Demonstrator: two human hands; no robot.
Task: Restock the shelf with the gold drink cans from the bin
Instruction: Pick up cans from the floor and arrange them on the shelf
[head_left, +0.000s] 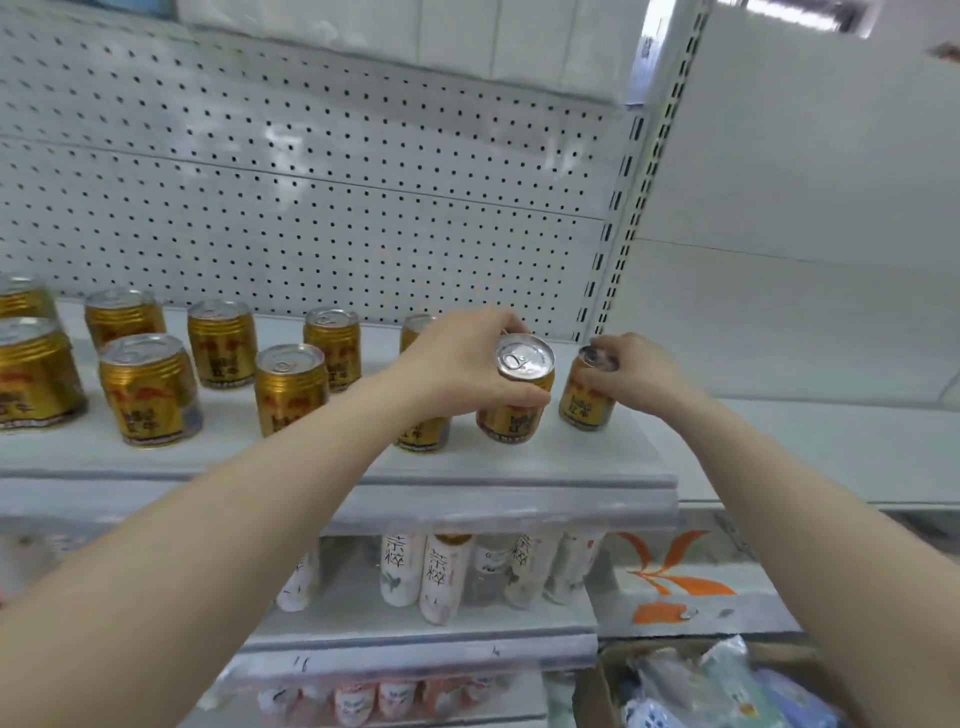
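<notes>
Several gold drink cans stand on the white shelf, among them one at the front middle and one at the front left. My left hand grips a gold can from the side; it tilts toward me and its base sits at the shelf's right part. My right hand is closed over the top of another gold can, which stands on the shelf close to the right end. A further can is partly hidden behind my left wrist. The bin is not clearly in view.
A perforated white back panel rises behind the cans, with a slotted upright at the right end. White bottles fill the shelf below, more packages below that. A cardboard box of wrapped goods sits at the bottom right.
</notes>
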